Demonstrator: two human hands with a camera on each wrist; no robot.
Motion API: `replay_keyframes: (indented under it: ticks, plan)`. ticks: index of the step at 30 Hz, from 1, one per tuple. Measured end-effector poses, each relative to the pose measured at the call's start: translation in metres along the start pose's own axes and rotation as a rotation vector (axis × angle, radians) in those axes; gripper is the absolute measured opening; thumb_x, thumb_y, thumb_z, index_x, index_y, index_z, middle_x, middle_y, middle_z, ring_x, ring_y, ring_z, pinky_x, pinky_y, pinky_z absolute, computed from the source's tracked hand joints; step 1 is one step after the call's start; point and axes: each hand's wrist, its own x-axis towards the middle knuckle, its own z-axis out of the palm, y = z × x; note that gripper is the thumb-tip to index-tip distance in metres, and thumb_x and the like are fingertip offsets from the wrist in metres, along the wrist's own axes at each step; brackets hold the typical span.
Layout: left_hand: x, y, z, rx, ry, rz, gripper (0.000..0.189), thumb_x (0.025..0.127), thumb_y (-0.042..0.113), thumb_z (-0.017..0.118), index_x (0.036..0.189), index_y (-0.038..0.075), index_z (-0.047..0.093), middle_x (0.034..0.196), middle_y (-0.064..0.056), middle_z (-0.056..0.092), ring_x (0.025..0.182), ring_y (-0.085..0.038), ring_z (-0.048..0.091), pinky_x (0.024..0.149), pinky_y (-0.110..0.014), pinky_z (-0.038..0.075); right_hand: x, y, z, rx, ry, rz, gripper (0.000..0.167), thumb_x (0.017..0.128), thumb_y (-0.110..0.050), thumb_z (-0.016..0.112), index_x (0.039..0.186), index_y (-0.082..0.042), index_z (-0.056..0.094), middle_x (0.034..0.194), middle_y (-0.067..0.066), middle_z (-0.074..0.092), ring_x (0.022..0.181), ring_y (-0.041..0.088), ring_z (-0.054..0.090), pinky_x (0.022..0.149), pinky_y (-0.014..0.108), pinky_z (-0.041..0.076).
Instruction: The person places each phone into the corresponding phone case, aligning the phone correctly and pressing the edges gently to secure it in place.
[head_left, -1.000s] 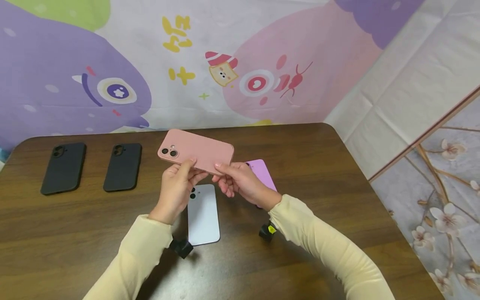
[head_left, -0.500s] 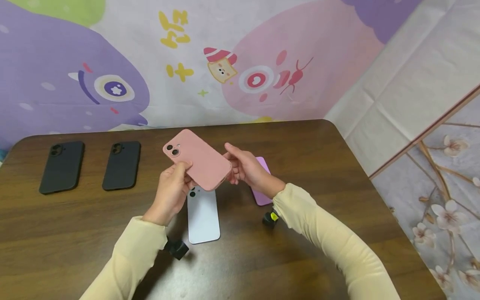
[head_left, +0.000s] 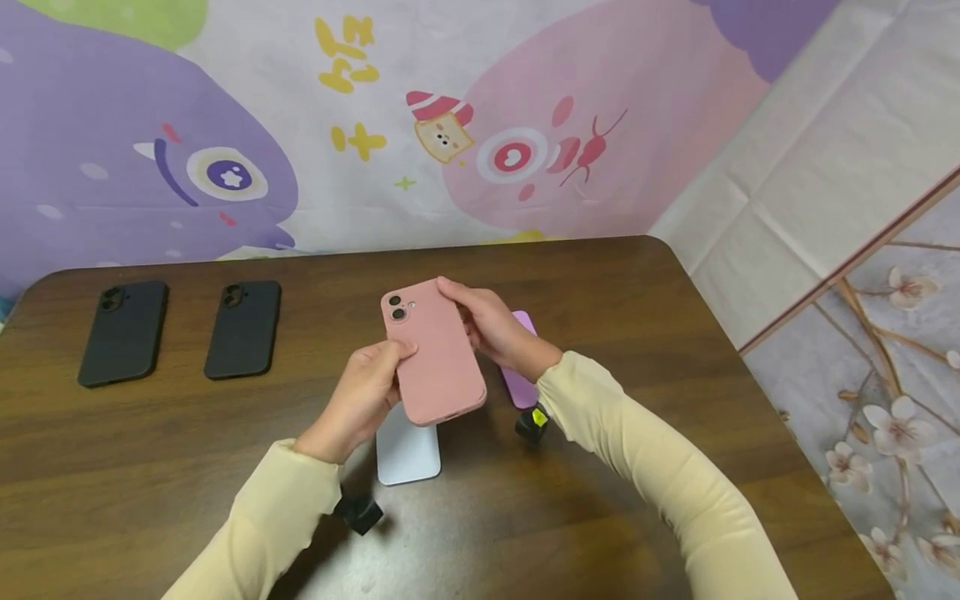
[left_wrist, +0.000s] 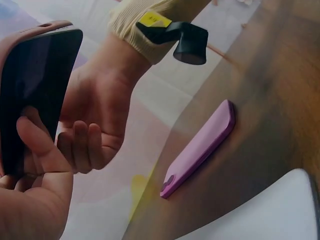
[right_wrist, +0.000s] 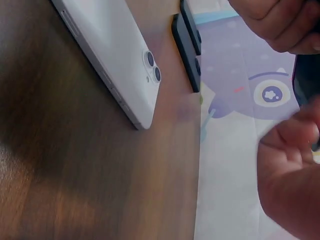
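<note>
A phone in a pink case (head_left: 442,367) is held up over the table, its back with two camera lenses turned to the head view. My left hand (head_left: 360,396) grips its left edge, thumb on the back and fingers on the dark screen (left_wrist: 37,70), as the left wrist view shows. At the top right corner my right hand (head_left: 495,329) holds it with the thumb, its other fingers curled by the right edge. Below lies a white phone (head_left: 408,454), partly covered by the pink one. A purple phone (head_left: 520,387) lies partly behind my right hand.
Two black phone cases (head_left: 123,333) lie side by side at the table's left. The wooden table (head_left: 637,417) ends at a cartoon cloth (head_left: 360,200) behind and a pale panel (head_left: 795,167) on the right. Black wrist cameras (head_left: 360,510) hang under both sleeves.
The pink phone has turned from lying crosswise to nearly upright and come nearer and to the right. My right hand let go of its lower end and has taken its top corner.
</note>
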Motion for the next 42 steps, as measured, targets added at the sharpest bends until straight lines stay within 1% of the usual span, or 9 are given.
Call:
replay_keyframes:
  ticks: [3, 5, 14, 24, 30, 32, 35, 38, 42]
  plan:
    - [0.000, 0.000, 0.001, 0.014, -0.028, -0.015, 0.027, 0.094, 0.012, 0.040, 0.077, 0.014, 0.061, 0.069, 0.008, 0.064, 0.065, -0.003, 0.061, 0.063, -0.019, 0.053, 0.000, -0.001, 0.000, -0.005, 0.065, -0.031, 0.045, 0.095, -0.030, 0.049, 0.052, -0.016, 0.051, 0.042, -0.008, 0.036, 0.036, 0.003, 0.030, 0.035, 0.018, 0.025]
    - [0.000, 0.000, 0.002, 0.014, -0.032, -0.024, 0.027, 0.094, 0.013, 0.040, 0.079, 0.014, 0.062, 0.069, 0.008, 0.065, 0.066, -0.003, 0.062, 0.063, -0.019, 0.053, 0.000, -0.001, -0.001, 0.004, 0.100, -0.046, 0.044, 0.093, -0.028, 0.051, 0.051, -0.016, 0.052, 0.041, -0.008, 0.036, 0.035, 0.003, 0.029, 0.034, 0.017, 0.025]
    - [-0.003, 0.005, 0.003, -0.109, -0.101, -0.087, 0.024, 0.096, 0.017, 0.037, 0.090, 0.013, 0.060, 0.080, 0.007, 0.066, 0.074, -0.005, 0.064, 0.068, -0.022, 0.054, -0.003, -0.004, -0.004, 0.074, 0.191, -0.104, 0.041, 0.094, -0.023, 0.049, 0.055, -0.014, 0.057, 0.042, -0.007, 0.049, 0.034, 0.003, 0.040, 0.032, 0.016, 0.032]
    - [-0.006, 0.006, -0.003, -0.202, -0.094, -0.069, 0.024, 0.099, 0.023, 0.030, 0.115, 0.014, 0.044, 0.095, 0.006, 0.059, 0.084, -0.006, 0.058, 0.075, -0.020, 0.050, -0.006, -0.004, -0.007, 0.191, 0.252, -0.184, 0.042, 0.096, -0.019, 0.045, 0.056, -0.012, 0.059, 0.043, -0.002, 0.055, 0.033, 0.008, 0.046, 0.033, 0.018, 0.035]
    - [-0.009, 0.004, -0.005, -0.208, -0.155, -0.053, 0.022, 0.100, 0.027, 0.034, 0.106, 0.011, 0.049, 0.086, 0.001, 0.064, 0.077, -0.011, 0.063, 0.073, -0.021, 0.052, -0.011, -0.006, -0.005, 0.249, 0.240, -0.219, 0.037, 0.097, -0.020, 0.043, 0.066, -0.009, 0.058, 0.049, 0.000, 0.059, 0.041, 0.010, 0.055, 0.039, 0.018, 0.041]
    - [-0.009, 0.005, -0.004, -0.207, -0.145, -0.033, 0.021, 0.100, 0.025, 0.039, 0.100, 0.009, 0.053, 0.083, 0.000, 0.067, 0.075, -0.011, 0.064, 0.073, -0.022, 0.053, -0.012, -0.006, -0.005, 0.251, 0.222, -0.222, 0.035, 0.098, -0.020, 0.041, 0.070, -0.008, 0.059, 0.052, 0.001, 0.061, 0.043, 0.010, 0.057, 0.042, 0.018, 0.043]
    - [-0.009, 0.008, -0.002, -0.199, -0.085, -0.014, 0.016, 0.099, 0.019, 0.044, 0.096, 0.009, 0.056, 0.079, 0.001, 0.068, 0.072, -0.011, 0.064, 0.073, -0.022, 0.054, -0.014, -0.006, -0.004, 0.253, 0.205, -0.221, 0.034, 0.099, -0.019, 0.039, 0.073, -0.007, 0.058, 0.054, 0.001, 0.063, 0.046, 0.011, 0.058, 0.044, 0.019, 0.045]
    - [-0.008, 0.011, -0.001, -0.184, -0.032, -0.013, 0.013, 0.097, 0.015, 0.045, 0.095, 0.008, 0.055, 0.076, 0.001, 0.068, 0.070, -0.010, 0.064, 0.072, -0.022, 0.054, -0.014, -0.005, -0.003, 0.255, 0.201, -0.218, 0.034, 0.099, -0.020, 0.039, 0.075, -0.007, 0.058, 0.055, 0.001, 0.063, 0.047, 0.011, 0.059, 0.045, 0.019, 0.045]
    - [-0.008, 0.014, -0.003, -0.165, -0.003, -0.003, 0.013, 0.097, 0.012, 0.044, 0.093, 0.006, 0.055, 0.075, 0.001, 0.068, 0.069, -0.009, 0.064, 0.071, -0.021, 0.054, -0.014, -0.005, -0.002, 0.254, 0.190, -0.221, 0.032, 0.099, -0.020, 0.038, 0.077, -0.007, 0.057, 0.057, 0.001, 0.064, 0.048, 0.012, 0.060, 0.046, 0.020, 0.047]
